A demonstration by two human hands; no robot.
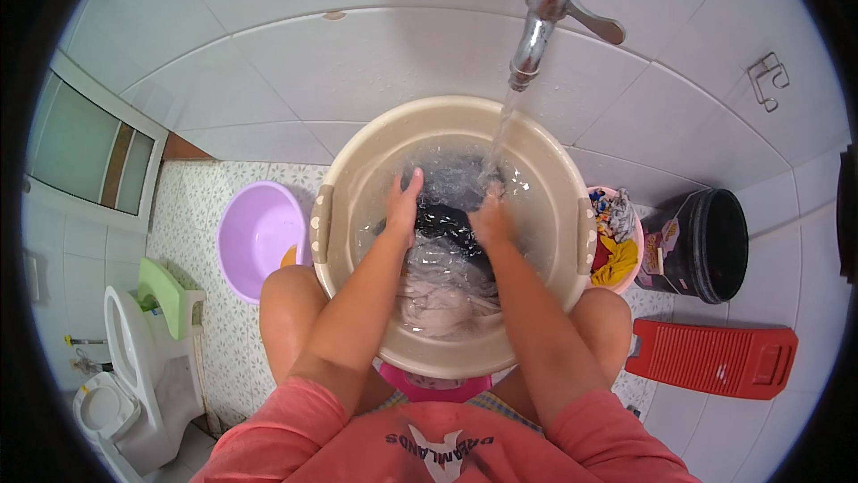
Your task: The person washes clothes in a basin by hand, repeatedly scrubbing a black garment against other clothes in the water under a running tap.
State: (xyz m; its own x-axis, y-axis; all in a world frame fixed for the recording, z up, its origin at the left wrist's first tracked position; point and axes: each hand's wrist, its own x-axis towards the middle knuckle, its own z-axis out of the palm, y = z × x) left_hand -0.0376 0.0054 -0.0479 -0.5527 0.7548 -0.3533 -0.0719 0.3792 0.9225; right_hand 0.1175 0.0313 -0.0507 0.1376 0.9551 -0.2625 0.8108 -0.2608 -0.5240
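A large beige plastic basin [429,366] stands before me, holding water and soaked clothes. My left hand [404,207] is in the water at the left of a black cloth [446,221], thumb raised; whether its fingers grip cloth is hidden. At the cloth's right side, my right hand [493,218] is partly under water below the stream, its fingers blurred by splashing. Nearer to me in the basin lie grey and pale beige wet clothes [442,309]. Water runs from a metal tap [533,47] on the wall into the basin, close to my right hand.
On the left are a purple basin [258,242], a green and white stool [164,295] and a white toilet [151,376]. To the right stand a pink basin of clothes [637,275], a black bucket [697,245] and a red washboard [714,359]. A tiled wall [415,61] rises behind the basin.
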